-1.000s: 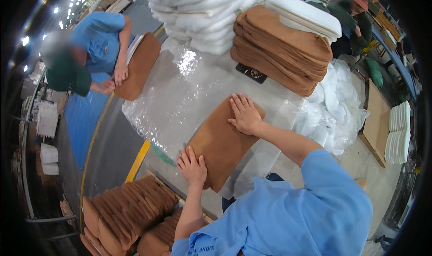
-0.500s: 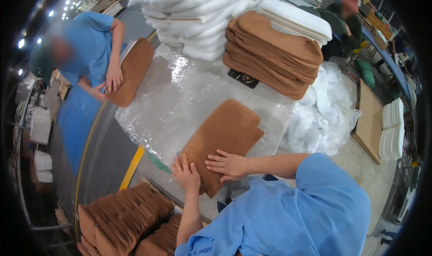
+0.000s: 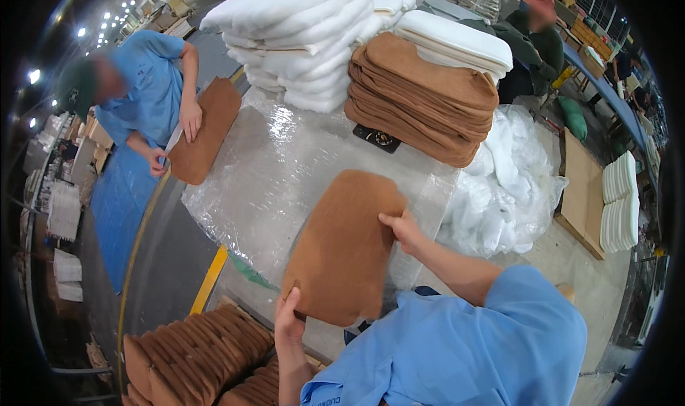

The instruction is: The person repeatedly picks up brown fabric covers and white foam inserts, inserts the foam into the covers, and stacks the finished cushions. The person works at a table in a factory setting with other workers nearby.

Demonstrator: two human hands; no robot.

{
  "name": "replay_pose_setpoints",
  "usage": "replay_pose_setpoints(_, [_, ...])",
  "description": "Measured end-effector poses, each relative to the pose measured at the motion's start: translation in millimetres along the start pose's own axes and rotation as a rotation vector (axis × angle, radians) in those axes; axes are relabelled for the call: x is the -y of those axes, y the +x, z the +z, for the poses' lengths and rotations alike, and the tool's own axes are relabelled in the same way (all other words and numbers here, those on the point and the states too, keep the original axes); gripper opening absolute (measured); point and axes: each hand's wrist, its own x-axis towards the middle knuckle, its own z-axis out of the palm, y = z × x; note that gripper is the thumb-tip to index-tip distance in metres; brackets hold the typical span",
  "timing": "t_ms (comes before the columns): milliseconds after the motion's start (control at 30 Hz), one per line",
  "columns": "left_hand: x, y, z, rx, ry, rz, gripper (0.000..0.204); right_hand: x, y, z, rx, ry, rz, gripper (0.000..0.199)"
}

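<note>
Left hand grasping brown panel by its lower-left edge, thumb lying on top. Right hand pinching same panel by its right edge, thumb on top, other fingers mostly hidden. Panel sitting at centre of frame, slightly low, over clear plastic sheet. Brown stack standing at upper middle, white padding pile rising just left of it. Brown bundles filling lower left. At upper left, 1 co-worker handling brown piece with 2 hands.
</note>
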Motion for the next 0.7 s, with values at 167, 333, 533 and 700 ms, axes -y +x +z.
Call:
replay_pose_setpoints(167, [-12,-48,102,0.024,0.496,0.374,0.067,8,34,16,0.031,0.283,0.154,0.041])
replay_pose_setpoints(333, [-9,-87,150,0.106,0.696,0.397,0.088,8,38,62,0.108,0.344,0.196,0.040])
replay_pose_setpoints(533, [-14,-98,144,0.276,1.054,0.499,0.104,-8,44,64,0.253,0.377,0.053,0.043])
replay_pose_setpoints(700, [-17,-94,135,0.335,1.144,0.501,0.108,-15,37,62,0.146,0.403,0.024,0.042])
